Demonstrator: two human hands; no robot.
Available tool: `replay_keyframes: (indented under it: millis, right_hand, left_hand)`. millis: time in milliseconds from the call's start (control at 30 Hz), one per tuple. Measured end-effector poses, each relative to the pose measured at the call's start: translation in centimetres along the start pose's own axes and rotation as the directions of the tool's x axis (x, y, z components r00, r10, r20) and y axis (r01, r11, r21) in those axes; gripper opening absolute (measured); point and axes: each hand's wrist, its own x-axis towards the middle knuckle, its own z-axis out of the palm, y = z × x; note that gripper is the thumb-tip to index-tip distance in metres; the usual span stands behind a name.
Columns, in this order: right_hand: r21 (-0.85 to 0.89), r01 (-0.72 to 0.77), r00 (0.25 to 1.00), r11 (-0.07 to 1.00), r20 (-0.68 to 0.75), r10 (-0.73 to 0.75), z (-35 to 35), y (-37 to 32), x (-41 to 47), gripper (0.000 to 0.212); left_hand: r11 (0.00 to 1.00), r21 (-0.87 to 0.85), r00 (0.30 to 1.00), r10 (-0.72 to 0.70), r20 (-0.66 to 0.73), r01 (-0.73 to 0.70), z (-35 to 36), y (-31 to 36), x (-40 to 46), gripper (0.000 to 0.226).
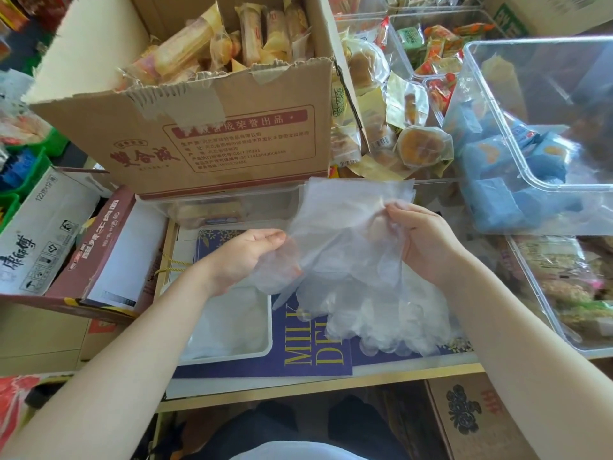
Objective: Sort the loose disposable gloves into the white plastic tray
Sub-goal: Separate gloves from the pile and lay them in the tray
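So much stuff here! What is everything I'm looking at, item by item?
Translucent plastic disposable glove: one, whitish, held up between both hands.
Pile of loose clear gloves: count unclear, whitish, on the purple box, right of the tray.
White plastic tray: one, lower centre, with pale material inside.
Purple flat box with gold lettering: one, under the tray and pile.
Brown cardboard carton of wrapped pastries: one, top centre.
Clear plastic bins: several, right side, holding snacks and blue packets.
Printed cartons: two, left.
Left hand: pinches the glove's left edge.
Right hand: pinches its right edge.
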Motion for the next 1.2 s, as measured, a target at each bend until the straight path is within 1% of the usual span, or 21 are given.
replay_keyframes:
  millis: [33,67,100,167,233,267,300,467,533,600,667,700,767,833,867,933,1000,1067,1100,1167,1200]
  right_hand:
    - [-0.018,0.001,1.000,1.000,-0.004,-0.001,-0.1,0.0,0.0,0.022]
    - [-0.047,0.003,1.000,0.999,-0.019,-0.004,-0.2,0.0,0.0,0.021]
    - [-0.082,0.006,0.999,0.997,-0.038,-0.010,-0.2,0.1,0.0,0.019]
    - [-0.144,0.011,0.998,0.990,-0.062,-0.020,0.0,0.2,0.0,0.018]
    - [-0.159,0.007,0.998,0.987,-0.059,-0.017,0.3,0.2,-0.1,0.021]
    - [-0.155,0.004,0.998,0.988,-0.056,-0.013,0.5,0.2,-0.2,0.021]
    - [-0.153,0.001,0.999,0.988,-0.052,-0.009,0.6,0.1,-0.3,0.021]
    - [-0.171,-0.029,0.998,0.985,-0.066,0.018,0.4,-0.5,-0.7,0.022]
    - [-0.239,-0.022,0.999,0.971,-0.051,0.010,0.2,-0.6,-0.8,0.022]
    - [-0.266,-0.019,0.999,0.964,-0.047,0.006,0.0,-0.4,-0.8,0.023]
    - [-0.263,-0.014,0.999,0.965,-0.052,0.001,0.1,-0.4,-0.8,0.026]
    - [-0.268,-0.013,0.998,0.963,-0.055,-0.002,0.1,-0.4,-0.8,0.027]
    - [-0.283,-0.012,0.998,0.959,-0.064,-0.006,0.1,-0.5,-0.7,0.026]
    - [-0.300,-0.015,0.997,0.954,-0.077,-0.008,-0.3,-0.6,-0.5,0.023]
    - [-0.305,-0.015,0.997,0.952,-0.070,-0.007,-0.6,-0.7,-0.4,0.021]
    - [-0.323,-0.008,1.000,0.946,0.002,0.010,-1.5,-0.9,-0.6,0.015]
    - [-0.434,0.010,0.987,0.901,0.146,0.060,-2.6,-0.9,-1.0,0.027]
    - [-0.548,0.006,0.954,0.836,0.255,0.160,-3.4,-0.7,-1.3,0.040]
    - [-0.567,-0.009,0.936,0.824,0.286,0.207,-3.7,-0.5,-1.3,0.038]
    - [-0.545,-0.027,0.911,0.838,0.331,0.245,-3.8,-0.2,-1.3,0.019]
    - [-0.553,-0.010,0.907,0.833,0.345,0.240,-3.8,-0.3,-1.4,0.010]
  left_hand:
    - [1.000,0.015,1.000,-0.015,0.005,0.015,0.1,0.1,0.0,0.045]
    - [0.997,0.078,1.000,-0.022,-0.016,0.024,0.2,0.3,-0.1,0.051]
    - [0.982,0.188,0.998,0.001,-0.066,0.011,0.5,0.6,0.0,0.053]
    - [0.892,0.451,0.982,0.119,-0.144,-0.042,1.0,1.0,0.3,0.048]
    - [0.779,0.623,0.969,0.203,-0.138,-0.074,1.3,1.2,0.7,0.031]
    - [0.749,0.659,0.966,0.218,-0.139,-0.074,1.4,1.4,0.9,0.024]
    - [0.730,0.680,0.963,0.228,-0.144,-0.072,1.6,1.4,1.1,0.025]
    - [0.707,0.692,0.943,0.311,-0.119,-0.146,2.5,0.8,1.2,0.025]
    - [0.735,0.667,0.946,0.289,-0.149,-0.120,2.5,0.3,1.4,0.033]
    - [0.783,0.619,0.964,0.207,-0.170,-0.059,2.9,0.4,1.6,0.044]
    - [0.779,0.627,0.974,0.136,-0.181,0.008,3.6,0.8,1.9,0.052]
    - [0.772,0.636,0.972,0.142,-0.188,0.010,3.9,0.9,2.2,0.049]
    - [0.806,0.589,0.961,0.206,-0.184,-0.060,4.7,1.0,2.6,0.027]
    - [0.894,0.431,0.948,0.235,-0.213,-0.125,5.1,0.8,2.9,0.009]
    - [0.930,0.337,0.944,0.234,-0.232,-0.148,5.2,0.7,3.0,0.008]
    - [0.964,0.169,0.939,0.242,-0.245,-0.205,5.6,0.8,2.9,0.012]
    - [0.965,0.076,0.931,0.262,-0.254,-0.251,6.0,1.1,2.8,0.017]
    - [0.960,0.007,0.924,0.272,-0.270,-0.280,6.3,1.3,2.8,0.019]
    - [0.957,-0.035,0.923,0.266,-0.278,-0.287,6.3,1.4,2.9,0.019]
    - [0.954,-0.088,0.928,0.252,-0.275,-0.286,6.2,1.4,3.1,0.016]
    - [0.956,-0.070,0.929,0.257,-0.265,-0.284,6.0,1.5,3.1,0.013]
